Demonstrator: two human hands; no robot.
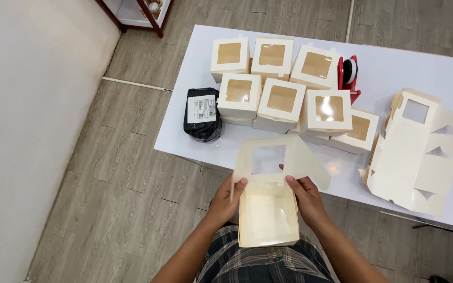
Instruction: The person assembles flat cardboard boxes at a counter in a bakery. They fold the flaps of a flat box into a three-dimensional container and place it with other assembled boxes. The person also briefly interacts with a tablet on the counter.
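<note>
Both hands pinch the same half-folded box [267,212], which hangs in the air over the person's lap, just short of the near edge of the counter [394,68]. Left hand [225,202] has its grip closed on the box's left rim, thumb on top near the hinge of the lid and fingers tucked under. Right hand [304,196] is likewise closed on the right rim, thumb pressed at the base of the lid [279,160], which stands up with its window facing the camera and its side flaps splayed. As a judgement, the thin card could crease or tear at the hinge if the thumbs press too hard, and a side flap may catch outside the wall and buckle if the lid comes down askew; the clear window film could also dent under a stray fingertip. Held only at two rims, the tray might twist out of square. Both forearms come up from below the frame, wrists roughly level, palms turned inward toward each other, elbows held close in. On the counter stand eight finished boxes [281,102] packed touching in two rows, a black parcel [203,112] just left of them, a red tape dispenser [348,76] behind them, and a stack of flat blanks [415,152] to the right.
</note>
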